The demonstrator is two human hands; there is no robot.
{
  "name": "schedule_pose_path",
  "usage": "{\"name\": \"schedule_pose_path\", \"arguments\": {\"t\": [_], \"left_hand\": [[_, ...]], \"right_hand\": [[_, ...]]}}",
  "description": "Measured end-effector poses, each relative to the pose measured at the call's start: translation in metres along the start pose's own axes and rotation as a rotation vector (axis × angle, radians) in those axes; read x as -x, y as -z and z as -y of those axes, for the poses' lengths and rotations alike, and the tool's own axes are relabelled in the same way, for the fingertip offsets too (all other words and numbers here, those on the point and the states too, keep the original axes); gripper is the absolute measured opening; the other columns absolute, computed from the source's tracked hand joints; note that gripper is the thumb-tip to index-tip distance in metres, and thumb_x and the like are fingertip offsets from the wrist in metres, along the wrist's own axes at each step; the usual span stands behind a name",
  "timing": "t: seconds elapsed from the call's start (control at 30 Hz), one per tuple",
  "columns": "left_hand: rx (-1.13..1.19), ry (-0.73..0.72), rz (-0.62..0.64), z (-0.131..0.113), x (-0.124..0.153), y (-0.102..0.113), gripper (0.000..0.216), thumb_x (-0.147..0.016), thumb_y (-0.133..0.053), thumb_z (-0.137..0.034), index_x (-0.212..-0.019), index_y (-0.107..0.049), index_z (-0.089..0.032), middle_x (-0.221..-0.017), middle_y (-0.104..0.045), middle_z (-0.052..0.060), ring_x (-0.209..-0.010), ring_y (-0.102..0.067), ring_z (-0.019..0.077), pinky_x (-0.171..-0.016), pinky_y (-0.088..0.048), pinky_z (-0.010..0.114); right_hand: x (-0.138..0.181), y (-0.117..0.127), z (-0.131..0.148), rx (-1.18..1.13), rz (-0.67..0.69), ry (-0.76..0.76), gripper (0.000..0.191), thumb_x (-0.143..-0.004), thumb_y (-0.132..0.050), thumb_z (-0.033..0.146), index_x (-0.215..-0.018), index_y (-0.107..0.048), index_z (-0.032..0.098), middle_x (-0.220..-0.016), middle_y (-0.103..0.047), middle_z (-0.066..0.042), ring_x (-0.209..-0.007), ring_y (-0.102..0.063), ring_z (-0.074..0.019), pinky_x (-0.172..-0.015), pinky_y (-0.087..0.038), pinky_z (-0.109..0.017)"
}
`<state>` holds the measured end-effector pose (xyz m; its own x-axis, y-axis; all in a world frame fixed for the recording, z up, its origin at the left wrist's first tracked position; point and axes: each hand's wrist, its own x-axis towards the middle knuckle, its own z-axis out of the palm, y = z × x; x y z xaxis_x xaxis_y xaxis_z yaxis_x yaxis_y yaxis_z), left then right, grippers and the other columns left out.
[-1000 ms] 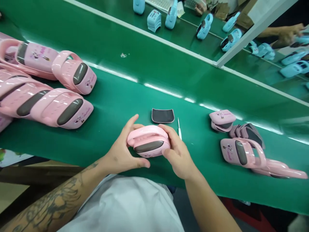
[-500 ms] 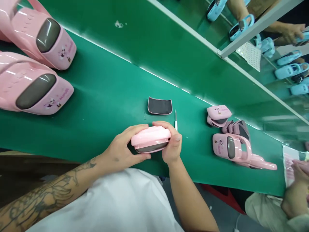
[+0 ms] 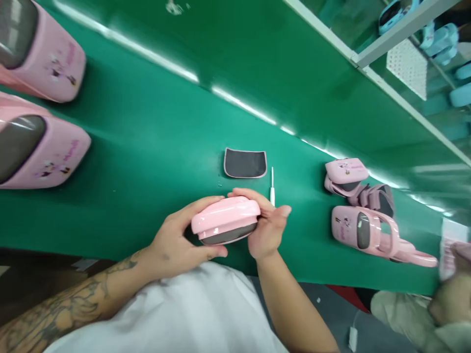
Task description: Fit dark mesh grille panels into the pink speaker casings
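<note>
Between my hands, close to the table's front edge, is a pink plastic housing (image 3: 225,215) with a dark grey window along its lower side. My left hand (image 3: 184,233) grips its left end, thumb below and fingers over the far side. At the right end, my right hand (image 3: 268,225) curls its fingers behind the housing, and its thumb sticks out to the right, off the surface. Just beyond lies a curved cover piece (image 3: 245,163), dark inside with a pinkish rim. A small screwdriver (image 3: 272,189) with a white handle lies beside that piece, near my right fingers.
Large pink housings (image 3: 61,154) with printed cartoon figures stand on the left. Further pink housings (image 3: 346,228) and stacked covers (image 3: 375,198) sit at the right. A co-worker's hand (image 3: 459,267) is at the far right. Behind the green divider (image 3: 243,59) are light-blue parts (image 3: 441,41).
The view has shifted, so the left housings slide further out of frame. The housing in my hands has tilted slightly, its right end higher. My right thumb has moved outward from it.
</note>
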<state>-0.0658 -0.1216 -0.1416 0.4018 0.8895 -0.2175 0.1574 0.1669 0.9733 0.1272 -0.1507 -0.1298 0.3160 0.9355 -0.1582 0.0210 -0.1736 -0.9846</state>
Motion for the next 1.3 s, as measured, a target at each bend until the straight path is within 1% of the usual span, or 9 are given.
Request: {"name": "schedule_pose_path", "arguments": {"t": [0.1, 0.17, 0.27, 0.4, 0.57, 0.73, 0.9, 1.1, 1.3], "left_hand": [[0.084, 0.026, -0.021, -0.005, 0.0, 0.009, 0.088, -0.057, -0.109, -0.039, -0.139, -0.078, -0.031, -0.141, -0.079, 0.01, -0.124, -0.075, 0.0392, -0.104, -0.063, 0.045], [0.103, -0.034, -0.038, -0.007, -0.002, 0.016, 0.086, -0.058, -0.109, -0.037, -0.138, -0.079, -0.029, -0.142, -0.078, 0.012, -0.127, -0.074, 0.0399, -0.107, -0.062, 0.046], [0.108, -0.159, -0.02, -0.008, -0.007, 0.028, 0.084, -0.063, -0.108, -0.035, -0.141, -0.078, -0.03, -0.144, -0.077, 0.013, -0.132, -0.072, 0.0406, -0.113, -0.059, 0.05], [0.081, -0.292, 0.075, -0.007, -0.013, 0.038, 0.089, -0.068, -0.106, -0.028, -0.15, -0.072, -0.033, -0.157, -0.069, 0.012, -0.149, -0.061, 0.0418, -0.129, -0.046, 0.055], [0.241, -0.142, 0.127, -0.007, -0.01, 0.035, 0.122, -0.067, -0.105, -0.019, -0.172, -0.044, -0.036, -0.174, -0.052, 0.014, -0.158, -0.052, 0.0446, -0.128, -0.049, 0.055], [0.325, -0.214, 0.08, -0.012, -0.014, 0.025, 0.106, -0.071, -0.103, -0.019, -0.165, -0.056, -0.033, -0.172, -0.055, 0.013, -0.159, -0.052, 0.0412, -0.13, -0.048, 0.05], [0.294, -0.27, -0.049, -0.026, -0.018, 0.016, 0.08, -0.078, -0.1, -0.03, -0.152, -0.07, -0.031, -0.16, -0.066, 0.011, -0.147, -0.063, 0.0379, -0.121, -0.056, 0.045], [0.432, -0.225, -0.093, -0.036, -0.021, 0.013, 0.066, -0.083, -0.097, -0.038, -0.144, -0.074, -0.028, -0.15, -0.073, 0.01, -0.138, -0.069, 0.0357, -0.111, -0.06, 0.042], [0.704, 0.02, -0.029, -0.041, -0.028, 0.012, 0.048, -0.099, -0.076, -0.054, -0.133, -0.079, -0.02, -0.126, -0.082, 0.011, -0.107, -0.076, 0.0299, -0.084, -0.061, 0.035]], "right_hand": [[0.009, 0.008, -0.002, -0.063, 0.057, 0.043, 0.087, -0.106, -0.015, 0.083, -0.147, -0.068, 0.027, -0.141, -0.077, -0.013, -0.132, -0.074, -0.0337, -0.114, -0.058, -0.056], [0.015, 0.015, -0.008, -0.028, 0.147, 0.13, 0.076, -0.107, -0.039, 0.079, -0.163, -0.052, 0.03, -0.162, -0.063, -0.013, -0.148, -0.063, -0.0348, -0.122, -0.052, -0.059], [0.023, 0.02, -0.02, 0.056, 0.263, 0.163, 0.088, -0.098, -0.076, 0.06, -0.172, -0.037, 0.032, -0.173, -0.051, -0.015, -0.159, -0.052, -0.0366, -0.128, -0.047, -0.061], [0.025, 0.014, -0.025, 0.041, 0.206, 0.132, 0.09, -0.088, -0.089, 0.056, -0.165, -0.05, 0.029, -0.166, -0.056, -0.018, -0.154, -0.057, -0.0381, -0.126, -0.049, -0.061], [0.023, 0.0, -0.006, -0.11, 0.112, 0.013, 0.074, -0.087, -0.083, 0.072, -0.141, -0.066, 0.024, -0.143, -0.073, -0.016, -0.134, -0.071, -0.0367, -0.113, -0.06, -0.055], [0.026, -0.01, 0.013, -0.313, 0.02, -0.239, 0.063, -0.101, -0.061, 0.075, -0.135, -0.068, 0.022, -0.134, -0.078, -0.015, -0.118, -0.078, -0.0334, -0.088, -0.071, -0.047], [0.03, -0.017, 0.032, -0.51, 0.074, -0.445, 0.064, -0.099, -0.065, 0.075, -0.134, -0.071, 0.022, -0.125, -0.082, -0.013, -0.094, -0.081, -0.026, -0.064, -0.073, -0.034], [0.027, -0.016, 0.053, -0.67, 0.134, -0.506, 0.056, -0.1, -0.065, 0.072, -0.131, -0.074, 0.025, -0.121, -0.082, -0.009, -0.092, -0.08, -0.0231, -0.064, -0.073, -0.035], [0.026, -0.01, 0.066, -0.715, 0.257, -0.523, 0.046, -0.096, -0.077, 0.064, -0.112, -0.074, 0.021, -0.097, -0.081, -0.006, -0.084, -0.081, -0.0213, -0.067, -0.075, -0.038]]}}
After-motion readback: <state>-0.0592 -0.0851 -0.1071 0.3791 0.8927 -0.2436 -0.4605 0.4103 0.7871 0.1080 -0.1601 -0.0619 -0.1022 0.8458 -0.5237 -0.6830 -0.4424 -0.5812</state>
